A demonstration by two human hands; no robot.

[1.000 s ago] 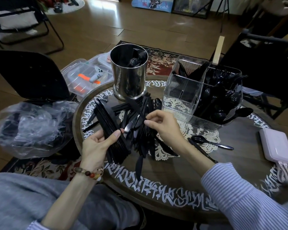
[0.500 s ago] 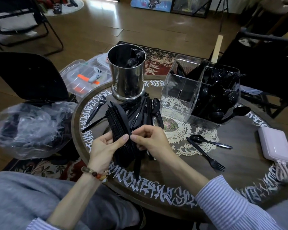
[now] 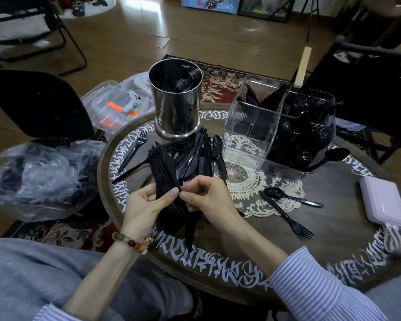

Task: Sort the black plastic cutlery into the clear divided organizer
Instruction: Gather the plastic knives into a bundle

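Both hands meet at the table's (image 3: 276, 249) six o'clock edge; the left hand (image 3: 144, 205) wraps a thick bundle (image 3: 164, 172) of black knives, thumb across the front, fingers curled behind; the right hand (image 3: 208, 200) pinches at the bundle's near side, thumb and forefinger tip to tip with the left thumb, fingers curled, though whether it grips one knife or several, I cannot tell; the bundle slants up toward eleven o'clock, over a loose pile (image 3: 195, 154) of cutlery at the table's centre.

The organizer (image 3: 248, 126) stands at one o'clock; its right compartments are packed with black spoons and forks, its left front compartment looks bare, and a few pieces lean in the left rear one; a big spoon (image 3: 329, 157) pokes out at its right front corner.

A steel cup (image 3: 176, 107) sits at twelve o'clock; a fork (image 3: 134, 149) lies at ten o'clock; a spoon (image 3: 292, 196) and fork (image 3: 287, 216) cross at three o'clock; a pink power bank (image 3: 384, 200) rests beyond them at the rim.
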